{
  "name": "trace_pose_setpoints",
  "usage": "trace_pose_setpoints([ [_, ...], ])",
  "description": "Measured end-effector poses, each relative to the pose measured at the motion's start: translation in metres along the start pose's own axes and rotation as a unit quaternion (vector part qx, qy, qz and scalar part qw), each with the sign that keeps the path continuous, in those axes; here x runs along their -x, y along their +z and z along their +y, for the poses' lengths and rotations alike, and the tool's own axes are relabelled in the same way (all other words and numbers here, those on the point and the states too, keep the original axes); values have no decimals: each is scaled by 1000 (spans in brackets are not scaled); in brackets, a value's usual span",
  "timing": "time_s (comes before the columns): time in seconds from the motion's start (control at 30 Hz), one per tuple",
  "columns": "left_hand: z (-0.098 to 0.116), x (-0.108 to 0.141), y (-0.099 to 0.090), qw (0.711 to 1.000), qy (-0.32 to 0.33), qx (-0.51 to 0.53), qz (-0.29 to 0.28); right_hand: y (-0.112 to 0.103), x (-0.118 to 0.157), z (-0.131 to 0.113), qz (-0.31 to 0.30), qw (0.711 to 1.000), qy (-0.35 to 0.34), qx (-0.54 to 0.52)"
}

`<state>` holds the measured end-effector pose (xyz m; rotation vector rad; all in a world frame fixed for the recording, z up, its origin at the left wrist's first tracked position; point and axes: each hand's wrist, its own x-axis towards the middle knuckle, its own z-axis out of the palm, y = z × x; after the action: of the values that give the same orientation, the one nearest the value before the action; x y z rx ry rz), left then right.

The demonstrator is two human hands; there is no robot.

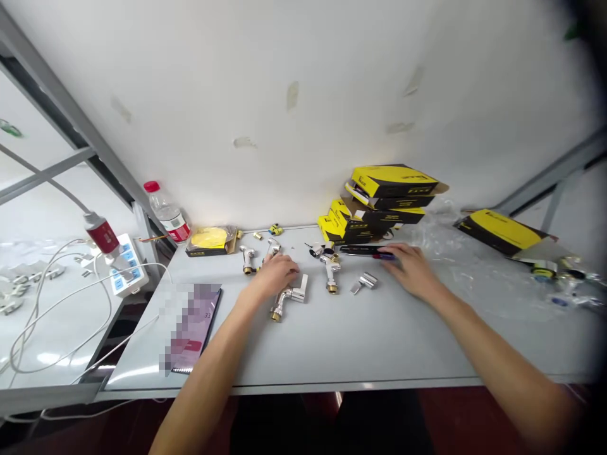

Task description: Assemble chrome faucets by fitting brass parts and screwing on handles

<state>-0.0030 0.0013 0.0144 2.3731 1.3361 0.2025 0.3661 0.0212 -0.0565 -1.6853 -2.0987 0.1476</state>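
Note:
My left hand [275, 275] is closed, its fingers curled down among chrome faucets; the fingertips and whatever they hold are hidden. Just below it lies a chrome faucet [289, 296] with a flat lever and a brass threaded end. Another faucet [271, 248] shows partly behind that hand, and one more [247, 259] stands to its left. My right hand [406, 268] has its fingers closed on a small dark blue and red handle [386, 256], beside a long black item [359, 249]. Between the hands are a chrome faucet body [331, 273] and a loose chrome lever handle [365, 282].
Yellow and black boxes [379, 205] are stacked by the wall. Clear plastic wrapping [467, 265] and another box [505, 230] lie right. At left are a phone [196, 328], a bottle [168, 213], an opened box [212, 241] and a power strip [127, 268] with cables.

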Motion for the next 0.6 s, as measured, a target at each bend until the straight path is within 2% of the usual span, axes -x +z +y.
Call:
trace_pose_setpoints([
  [0.2,6,3,-1,997,-69,23,14,9,-5,9,13,999,37,12],
  [0.4,-1,0,3,992,-93,-9,84,1,-3,8,-27,999,24,-29],
  [0.5,-7,0,1,992,-101,-19,78,-7,1,2,-43,997,27,-55],
  [0.6,-10,2,-2,993,-98,-22,62,-19,5,-13,-57,988,84,-117],
])
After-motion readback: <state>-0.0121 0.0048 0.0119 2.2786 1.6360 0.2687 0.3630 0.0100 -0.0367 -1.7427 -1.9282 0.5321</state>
